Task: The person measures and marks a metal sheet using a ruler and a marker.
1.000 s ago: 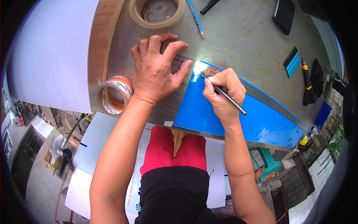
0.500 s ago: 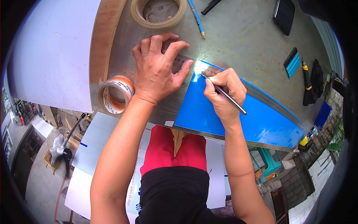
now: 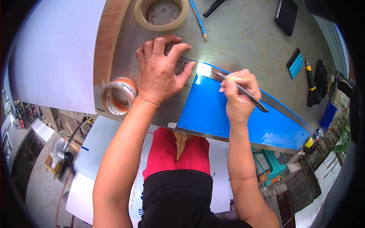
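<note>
Fingers (image 3: 243, 78) of the right hand (image 3: 239, 95) pinching a knife (image 3: 245, 92) against a ruler (image 3: 266, 99), left hand (image 3: 159, 72) spread flat on the ruler's end, one blue sheet (image 3: 235, 117), two tape rolls (image 3: 118, 95), one pencil (image 3: 198, 19).

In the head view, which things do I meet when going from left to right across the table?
White board → printed tape roll → left hand → right hand holding a thin cutting tool → blue squeegee → yellow-and-black knife.
</note>
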`<act>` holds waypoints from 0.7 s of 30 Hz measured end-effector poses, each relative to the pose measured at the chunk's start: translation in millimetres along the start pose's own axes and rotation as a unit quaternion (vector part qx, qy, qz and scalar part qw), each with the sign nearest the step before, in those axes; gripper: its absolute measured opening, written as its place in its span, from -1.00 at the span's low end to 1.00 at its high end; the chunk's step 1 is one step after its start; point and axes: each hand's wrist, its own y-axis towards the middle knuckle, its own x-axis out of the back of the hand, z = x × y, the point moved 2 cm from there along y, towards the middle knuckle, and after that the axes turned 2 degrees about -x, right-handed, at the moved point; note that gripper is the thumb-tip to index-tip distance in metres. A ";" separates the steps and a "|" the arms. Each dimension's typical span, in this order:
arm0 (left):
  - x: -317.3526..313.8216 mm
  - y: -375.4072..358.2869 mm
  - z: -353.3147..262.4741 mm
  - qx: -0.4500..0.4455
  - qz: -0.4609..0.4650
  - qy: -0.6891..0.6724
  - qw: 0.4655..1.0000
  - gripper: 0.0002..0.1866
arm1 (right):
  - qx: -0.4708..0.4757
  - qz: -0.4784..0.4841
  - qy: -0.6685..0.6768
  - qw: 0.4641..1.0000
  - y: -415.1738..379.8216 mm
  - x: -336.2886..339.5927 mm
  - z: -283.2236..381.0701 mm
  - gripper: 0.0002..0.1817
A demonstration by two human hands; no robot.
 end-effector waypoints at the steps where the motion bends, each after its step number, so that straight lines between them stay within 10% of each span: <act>1: 0.6 0.7 0.3 -0.002 -0.007 -0.007 1.000 -0.58 | 0.012 -0.028 0.020 0.999 2.0 4.2 5.5 -0.87; 10: 0.0 -0.1 0.6 -0.007 -0.009 -0.005 1.000 -0.59 | 0.036 -0.119 -0.022 0.992 -7.4 55.2 40.8 -0.90; 17: 3.4 0.0 -1.2 -0.003 0.003 0.001 1.000 -0.56 | -0.105 -0.026 -0.424 0.899 -9.4 72.2 82.6 -0.64; 21: 3.5 -0.1 -1.6 0.000 0.005 0.000 1.000 -0.56 | -0.018 0.068 -0.535 0.842 -1.5 115.2 86.3 -0.72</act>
